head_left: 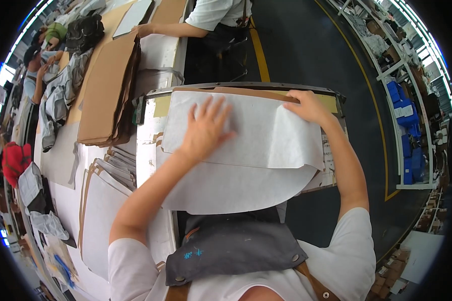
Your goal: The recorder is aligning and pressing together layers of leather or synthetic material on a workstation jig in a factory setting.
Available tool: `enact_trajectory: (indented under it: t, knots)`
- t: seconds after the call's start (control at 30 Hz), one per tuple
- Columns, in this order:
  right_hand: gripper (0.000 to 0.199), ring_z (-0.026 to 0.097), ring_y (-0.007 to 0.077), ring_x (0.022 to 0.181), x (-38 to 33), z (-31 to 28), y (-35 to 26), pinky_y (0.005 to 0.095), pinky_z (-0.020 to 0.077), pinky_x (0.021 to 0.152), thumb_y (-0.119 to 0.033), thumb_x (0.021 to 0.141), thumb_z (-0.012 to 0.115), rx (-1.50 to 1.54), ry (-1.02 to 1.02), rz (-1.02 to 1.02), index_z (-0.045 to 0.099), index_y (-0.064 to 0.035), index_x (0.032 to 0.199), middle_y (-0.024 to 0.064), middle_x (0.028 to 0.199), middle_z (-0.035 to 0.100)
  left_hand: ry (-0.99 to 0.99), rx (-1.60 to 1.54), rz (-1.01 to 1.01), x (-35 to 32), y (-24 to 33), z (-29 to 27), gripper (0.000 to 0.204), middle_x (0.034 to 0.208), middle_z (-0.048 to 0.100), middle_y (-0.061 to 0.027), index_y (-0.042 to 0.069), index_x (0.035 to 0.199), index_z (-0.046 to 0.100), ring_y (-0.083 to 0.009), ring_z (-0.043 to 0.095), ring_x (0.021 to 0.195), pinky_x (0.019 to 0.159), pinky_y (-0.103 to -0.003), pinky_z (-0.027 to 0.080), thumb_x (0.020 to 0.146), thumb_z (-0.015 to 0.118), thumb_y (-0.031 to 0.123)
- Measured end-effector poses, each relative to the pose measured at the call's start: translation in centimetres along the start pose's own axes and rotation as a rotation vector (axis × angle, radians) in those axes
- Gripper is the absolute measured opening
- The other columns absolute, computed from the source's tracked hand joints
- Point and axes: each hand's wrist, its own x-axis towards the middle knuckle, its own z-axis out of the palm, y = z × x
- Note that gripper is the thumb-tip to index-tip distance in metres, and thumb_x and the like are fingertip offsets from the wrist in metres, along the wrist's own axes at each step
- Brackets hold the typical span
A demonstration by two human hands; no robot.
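A large white sheet (246, 130) with a brown layer along its far edge lies on the work table in front of me. Over its left half my left hand (206, 126) is spread flat, somewhat blurred, and it holds nothing. At the far right corner my right hand (309, 106) pinches the sheet's edge, with the fingers curled over it. The sheet buckles below that hand, and its near right corner curls up slightly. Another white sheet (236, 188) with a curved near edge shows underneath, reaching toward my dark grey apron (236, 253).
A stack of brown sheets (108, 90) lies on the table to the left, with white sheets (108, 210) nearer me. Across the table stands a person (211, 22) with an arm on a pile. Shelving with blue bins (404, 110) stands right, beyond the dark floor (326, 55).
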Motion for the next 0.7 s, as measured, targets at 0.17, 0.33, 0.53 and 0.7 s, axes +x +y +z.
enact_trajectory:
  t: [0.17, 0.33, 0.53, 0.7]
  knots:
    - [0.019, 0.05, 0.011, 0.064, -1.1, -2.3, 1.2, 0.0268, 0.0424, 0.061, -0.017, 0.087, 0.065, 0.095, -0.135, 0.193, 0.062, 0.0022, 0.089, 0.0059, 0.068, 0.057, -0.192, -0.1, 0.293, -5.2, 7.0, -0.4, 0.06, 0.156, 0.024, -0.0069, 0.026, 0.138, 0.048, -0.0338, 0.015, 0.145, 0.113, -0.062, 0.006, 0.085, 0.057, 0.053]
    - [0.018, 0.051, 0.0141, 0.06, 0.4, -7.9, -7.0, 0.0302, 0.0442, 0.061, -0.014, 0.088, 0.061, -0.005, 0.059, -0.288, 0.061, 0.0036, 0.089, 0.0112, 0.067, 0.058, -0.24, -0.089, 0.407, -5.5, 6.7, -0.7, 0.046, 0.156, 0.024, -0.0029, 0.031, 0.13, 0.056, -0.0299, 0.015, 0.146, 0.111, -0.067, 0.006, 0.09, 0.051, 0.053]
    - [0.018, 0.058, 0.0176, 0.065, 4.4, -4.5, 0.0, 0.0303, 0.0458, 0.063, -0.017, 0.088, 0.06, -0.118, -0.107, -0.24, 0.064, 0.0009, 0.091, 0.011, 0.074, 0.065, -0.23, -0.106, 0.449, -5.5, 7.1, -0.4, 0.05, 0.155, 0.026, -0.0062, 0.026, 0.132, 0.054, -0.0317, 0.015, 0.145, 0.111, -0.065, 0.011, 0.09, 0.051, 0.053]
    - [0.021, 0.061, 0.0312, 0.095, 3.4, -0.1, 2.4, 0.0399, 0.0466, 0.08, -0.02, 0.087, 0.061, -0.335, -0.076, -0.271, 0.065, -0.0056, 0.102, 0.0125, 0.099, 0.065, -0.091, -0.122, 0.214, -2.4, 4.6, 0.3, 0.06, 0.154, 0.025, -0.0109, 0.018, 0.14, 0.045, -0.0333, 0.015, 0.145, 0.111, -0.063, 0.013, 0.091, 0.052, 0.052]
